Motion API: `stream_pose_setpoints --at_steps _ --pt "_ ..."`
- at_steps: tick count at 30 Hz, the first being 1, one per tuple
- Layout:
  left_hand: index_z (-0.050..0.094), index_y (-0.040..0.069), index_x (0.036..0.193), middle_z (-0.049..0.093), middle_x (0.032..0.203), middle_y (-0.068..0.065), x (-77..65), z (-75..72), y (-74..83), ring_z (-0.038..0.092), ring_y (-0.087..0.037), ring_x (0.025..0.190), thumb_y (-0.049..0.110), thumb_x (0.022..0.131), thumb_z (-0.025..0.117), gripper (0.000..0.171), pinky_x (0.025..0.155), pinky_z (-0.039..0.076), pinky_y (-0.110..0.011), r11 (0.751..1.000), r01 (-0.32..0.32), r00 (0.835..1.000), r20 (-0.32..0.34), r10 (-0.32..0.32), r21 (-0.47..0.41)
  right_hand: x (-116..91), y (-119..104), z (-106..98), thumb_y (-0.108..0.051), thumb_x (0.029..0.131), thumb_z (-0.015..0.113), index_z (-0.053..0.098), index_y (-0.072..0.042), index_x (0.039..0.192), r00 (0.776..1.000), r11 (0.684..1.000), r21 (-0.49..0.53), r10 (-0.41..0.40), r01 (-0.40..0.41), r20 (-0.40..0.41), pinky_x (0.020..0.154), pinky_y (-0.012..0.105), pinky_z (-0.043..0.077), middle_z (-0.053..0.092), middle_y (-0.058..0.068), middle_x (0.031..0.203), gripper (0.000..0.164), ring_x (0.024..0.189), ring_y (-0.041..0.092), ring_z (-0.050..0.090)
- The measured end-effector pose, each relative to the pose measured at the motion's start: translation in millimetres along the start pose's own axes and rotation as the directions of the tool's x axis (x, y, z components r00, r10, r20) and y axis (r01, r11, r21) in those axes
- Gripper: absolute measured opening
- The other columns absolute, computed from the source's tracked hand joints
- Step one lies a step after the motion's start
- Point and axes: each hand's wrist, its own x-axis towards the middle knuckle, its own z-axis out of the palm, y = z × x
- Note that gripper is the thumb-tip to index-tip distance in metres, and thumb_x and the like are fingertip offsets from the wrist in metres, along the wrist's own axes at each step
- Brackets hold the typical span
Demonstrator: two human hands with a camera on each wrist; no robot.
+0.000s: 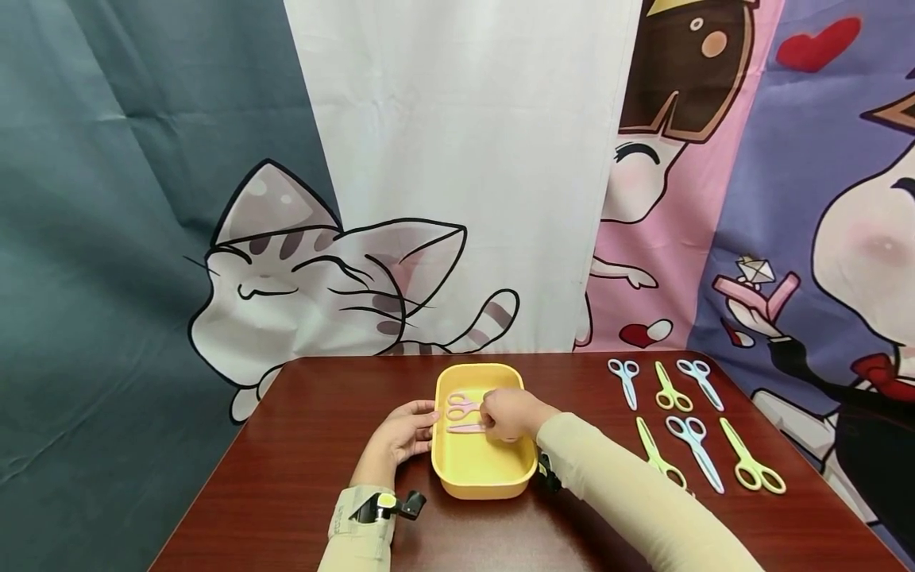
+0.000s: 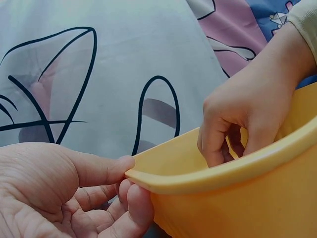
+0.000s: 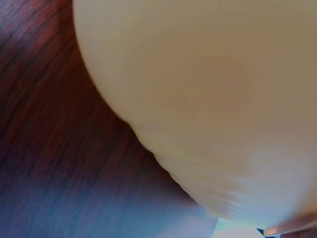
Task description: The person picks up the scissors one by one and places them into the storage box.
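Near the middle of the table stands a yellow plastic bin (image 1: pixel 486 488). My left hand (image 1: pixel 406 433) grips its left rim; in the left wrist view, the thumb lies on the rim with curled fingers below it. My right hand (image 1: pixel 516 413) reaches into the bin, fingers bent downward, at a pair of pink scissors (image 1: pixel 465 429) whose blade end points left and whose handles are covered by the hand. Just behind lies another pair of pink scissors (image 1: pixel 461 407) with its handle loops to the left. In the left wrist view, the near wall hides the right fingertips.
On the right of the dark red table (image 1: pixel 343 389) lie several blue scissors (image 1: pixel 693 445) and green-yellow scissors (image 1: pixel 747 461) in two rows. The right forearm overlaps the nearest pair. A printed curtain (image 1: pixel 457 159) hangs behind the table's back edge.
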Motion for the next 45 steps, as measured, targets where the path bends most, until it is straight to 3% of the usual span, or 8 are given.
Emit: stream_pose_setpoints --at_steps 14,45 --pt "0.049 -0.002 0.136 0.064 0.088 -0.007 0.5 0.8 0.6 0.059 -0.011 0.068 0.007 0.101 0.061 0.039 0.057 0.055 -0.025 1.0 0.0 1.0 0.005 0.0 -0.003 -1.8 -0.8 -0.6 -0.022 0.086 0.072 0.056 -0.024 0.069 1.0 1.0 -0.019 0.02 -0.02 -0.022 0.057 0.024 0.038 0.046 -0.009 0.07 0.023 0.061 0.008 0.043" --pt "0.049 -0.002 0.136 0.066 0.092 -0.009 1.3 -0.9 -0.5 0.061 -0.013 0.072 0.006 0.101 0.06 0.037 0.06 0.057 -0.026 1.0 0.011 1.0 0.007 -0.01 -0.005 -2.6 -2.4 -0.1 -0.018 0.083 0.072 0.052 -0.023 0.067 0.999 1.0 -0.018 0.005 -0.005 -0.036 0.055 0.023 0.034 0.043 -0.009 0.068 0.026 0.059 0.007 0.04"
